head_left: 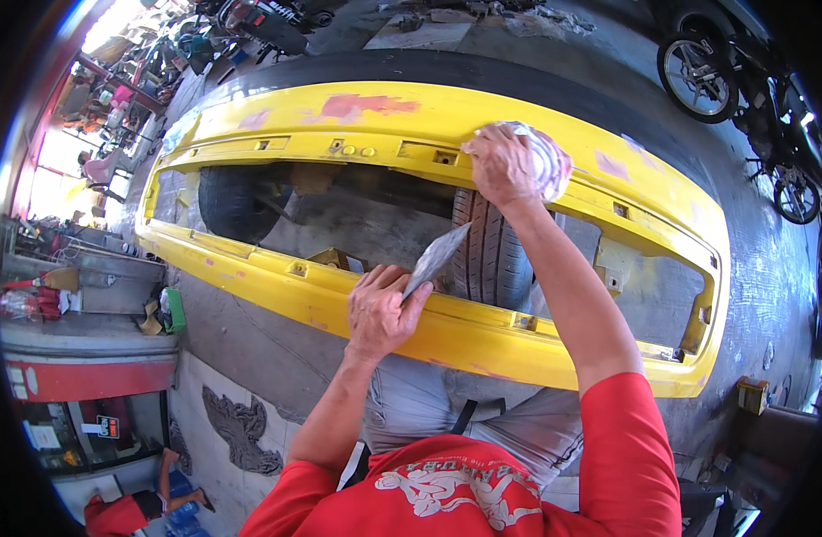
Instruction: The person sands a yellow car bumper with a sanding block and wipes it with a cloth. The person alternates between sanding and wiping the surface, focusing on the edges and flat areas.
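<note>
A long yellow car bumper lies across in front of me, with pinkish-red patches on its far bar and some paler worn spots. My right hand presses a bunched white cloth onto the far bar, right of the middle. On the near bar rests my left hand, its thumb pinching a flat grey sheet that looks like folded sandpaper. The sheet points up and to the right over the bumper's opening. Both hands are closed, and the left one's lower fingers are partly hidden.
Tires stand beneath the bumper, showing through its opening. Motorcycles are parked at the far right and far left. A cluttered counter runs along the left, and a person in red is at the lower left.
</note>
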Demonstrator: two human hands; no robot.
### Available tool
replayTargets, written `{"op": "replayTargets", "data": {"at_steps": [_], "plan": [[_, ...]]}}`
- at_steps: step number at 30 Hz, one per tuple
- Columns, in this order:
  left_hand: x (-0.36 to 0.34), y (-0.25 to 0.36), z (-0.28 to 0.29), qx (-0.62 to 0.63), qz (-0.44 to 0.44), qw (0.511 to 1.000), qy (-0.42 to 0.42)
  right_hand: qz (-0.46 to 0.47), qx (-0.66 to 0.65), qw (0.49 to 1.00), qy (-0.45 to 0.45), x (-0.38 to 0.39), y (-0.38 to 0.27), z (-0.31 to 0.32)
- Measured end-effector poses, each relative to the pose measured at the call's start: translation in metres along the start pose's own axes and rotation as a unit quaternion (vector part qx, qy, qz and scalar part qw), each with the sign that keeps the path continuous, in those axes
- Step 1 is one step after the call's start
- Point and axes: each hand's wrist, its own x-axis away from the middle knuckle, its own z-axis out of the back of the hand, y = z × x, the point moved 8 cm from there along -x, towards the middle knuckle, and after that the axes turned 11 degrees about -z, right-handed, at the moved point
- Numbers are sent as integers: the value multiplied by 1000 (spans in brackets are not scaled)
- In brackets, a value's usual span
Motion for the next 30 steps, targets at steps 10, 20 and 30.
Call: {"op": "replayTargets", "data": {"at_steps": [10, 20, 30], "plan": [[9, -7, 6, 55, 9, 998, 7, -15, 155, 983, 94, 65, 123, 105], [7, -11, 6, 82, 9, 997, 8, -284, 172, 939, -90, 9, 69, 67], [8, -8, 8, 70, 14, 997, 14, -192, 94, 959, -185, -44, 12, 17]]}}
